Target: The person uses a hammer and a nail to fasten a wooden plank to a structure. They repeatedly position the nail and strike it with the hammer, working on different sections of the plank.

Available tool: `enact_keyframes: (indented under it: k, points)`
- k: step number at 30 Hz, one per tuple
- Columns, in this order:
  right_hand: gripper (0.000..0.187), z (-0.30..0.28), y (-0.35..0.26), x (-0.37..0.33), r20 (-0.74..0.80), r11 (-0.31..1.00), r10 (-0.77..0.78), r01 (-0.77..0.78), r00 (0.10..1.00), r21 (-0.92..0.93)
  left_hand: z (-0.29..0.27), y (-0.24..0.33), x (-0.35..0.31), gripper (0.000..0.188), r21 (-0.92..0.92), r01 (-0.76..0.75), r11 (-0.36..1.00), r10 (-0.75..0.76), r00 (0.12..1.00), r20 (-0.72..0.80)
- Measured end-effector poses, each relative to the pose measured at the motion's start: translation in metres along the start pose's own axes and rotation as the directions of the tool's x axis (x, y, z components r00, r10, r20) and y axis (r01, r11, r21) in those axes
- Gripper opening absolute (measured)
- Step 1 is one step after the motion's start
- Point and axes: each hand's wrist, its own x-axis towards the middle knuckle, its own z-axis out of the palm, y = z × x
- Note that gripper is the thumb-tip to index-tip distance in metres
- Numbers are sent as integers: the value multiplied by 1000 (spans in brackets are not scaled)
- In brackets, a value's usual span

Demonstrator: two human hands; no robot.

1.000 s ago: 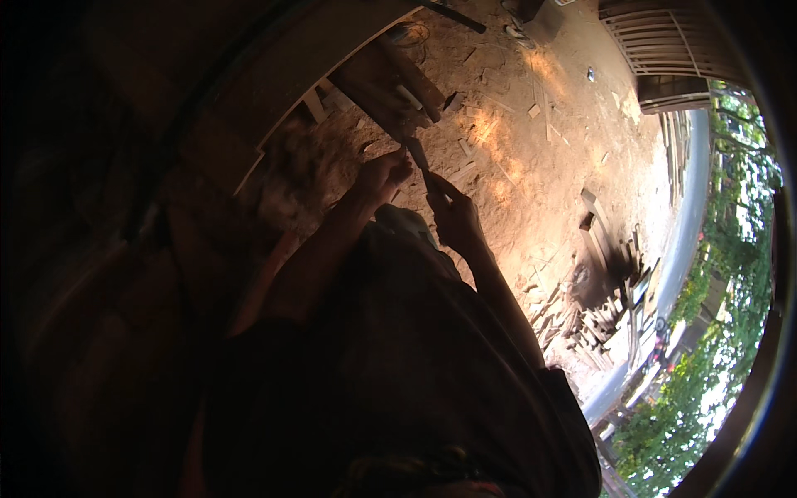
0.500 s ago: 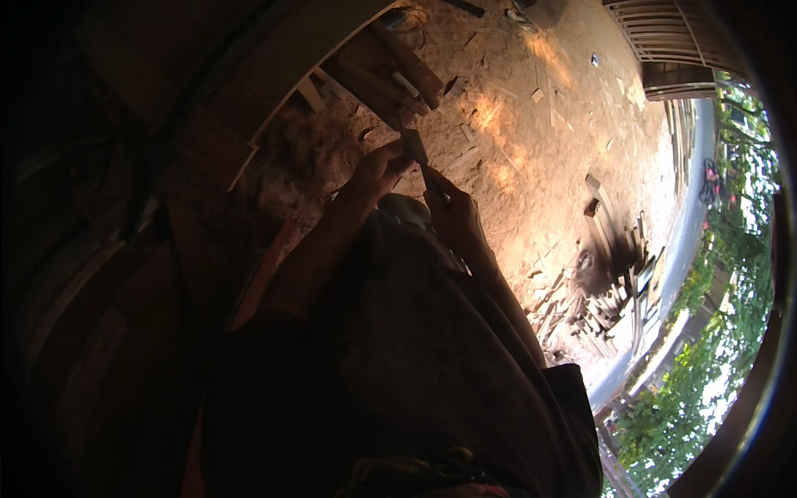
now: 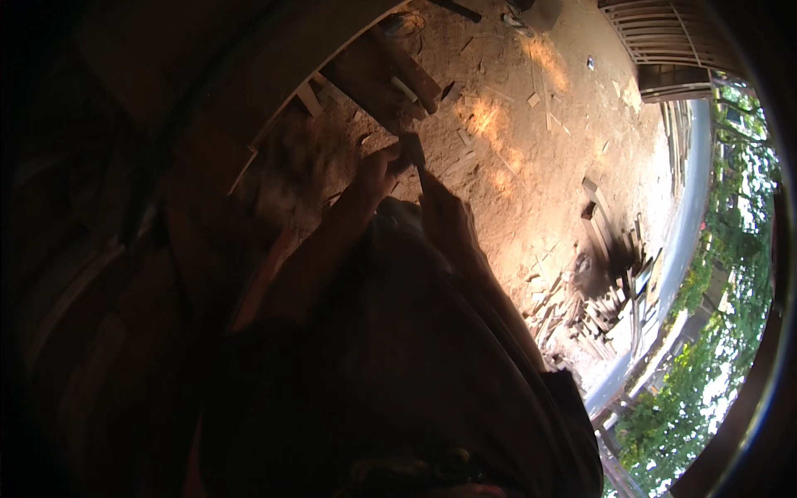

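In dim light, my left hand (image 3: 380, 170) is closed around the far end of a dark tool or wooden piece (image 3: 412, 150) with a broad flat head and a narrower stem. My right hand (image 3: 445, 214) grips the narrow near end of the same piece, its fingers wrapped round it. The exact kind of thing is too dark to tell. Both hands are close together over the ground, just beyond my dark-clothed lap (image 3: 390, 290). Between the wrists shows a pale rounded patch that I cannot make out.
Dark boards (image 3: 374, 79) lie just beyond my hands, beside a long curved wooden edge (image 3: 286, 104) on the left. Scraps litter the dirt floor (image 3: 506, 224). A heap of cut wood pieces (image 3: 598, 311) lies on the right. A slatted wooden structure (image 3: 664, 33) stands far right.
My right hand has shifted slightly to the left, and the dark piece is a little more upright. My left hand stays almost in place on its far end.
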Motion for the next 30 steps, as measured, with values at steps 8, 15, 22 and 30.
enact_keyframes:
  k: [8,15,22,30]
  points:
    - [47,21,30,45,0,1000,-20,20,1000,22,-24,-2,14,25,105,-20,994,-14,948,318]
    - [48,-16,-14,-14,85,997,67,-69,994,28,-4,6,-10,32,-59,132,990,-121,980,159]
    - [47,-2,11,17,56,997,76,-78,996,25,17,3,-22,30,15,5,1000,-6,999,34]
    - [45,2,-8,8,93,988,155,-155,983,-15,-28,5,14,25,25,97,995,-97,995,8]
